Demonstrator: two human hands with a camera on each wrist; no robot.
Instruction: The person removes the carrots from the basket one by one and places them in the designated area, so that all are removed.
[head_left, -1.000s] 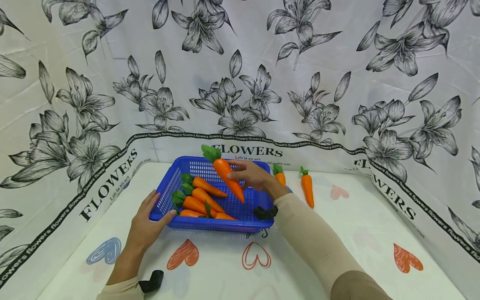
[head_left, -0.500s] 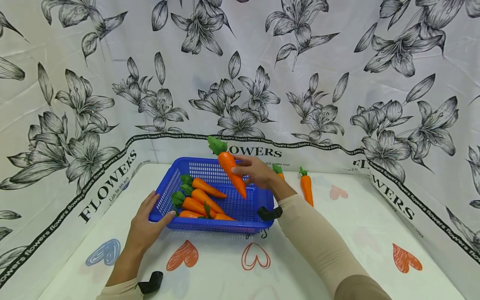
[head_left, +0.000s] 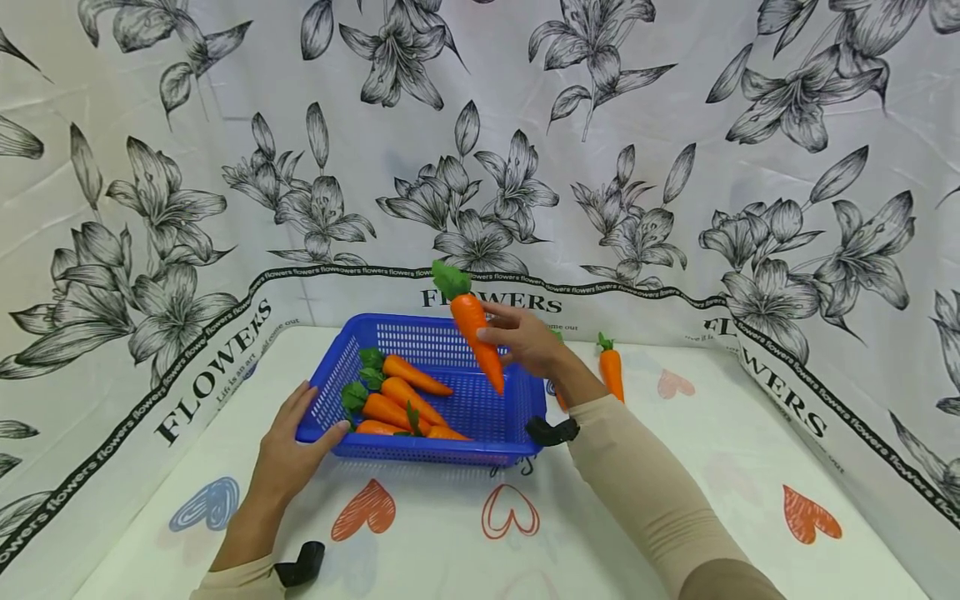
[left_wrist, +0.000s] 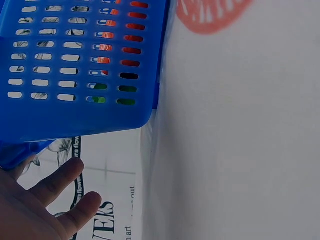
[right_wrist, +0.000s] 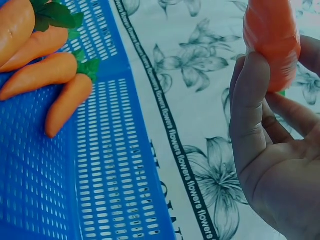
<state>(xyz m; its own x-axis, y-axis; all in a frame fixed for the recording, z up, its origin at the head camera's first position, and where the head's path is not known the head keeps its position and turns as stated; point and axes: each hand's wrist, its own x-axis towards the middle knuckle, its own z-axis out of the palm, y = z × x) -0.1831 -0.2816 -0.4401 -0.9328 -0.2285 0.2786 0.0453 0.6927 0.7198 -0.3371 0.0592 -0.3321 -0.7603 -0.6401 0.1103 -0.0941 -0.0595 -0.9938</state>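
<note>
The left hand [head_left: 291, 454] is spread at the near left corner of the blue basket [head_left: 442, 450], thumb at the near rim and fingers straight along the left side. Just right of that hand, inside the basket, five orange carrots [head_left: 414, 402] show, their green leaves mostly toward the left hand, one lying close against another. Farther off, the right hand [head_left: 525, 340] pinches one raised carrot [head_left: 474, 327] between thumb and fingers; it hangs tilted, leaves up toward the left hand's side, tip down, clear of the carrots in the basket.

The white desk [head_left: 585, 542] bears printed hearts: a blue one [head_left: 205, 504] left of the left forearm, a solid red one [head_left: 363, 510] and an outlined one [head_left: 511, 512] between the two forearms. Beyond the right wrist, another carrot [head_left: 611, 367] lies on the desk, with one more partly hidden behind that wrist. Farthest from the hands hangs a pale cloth [head_left: 480, 75] with black lilies and "FLOWERS" lettering.

Compared with a second ago, the right hand and its carrot are higher and farther right, while the left hand and basket stay put.
</note>
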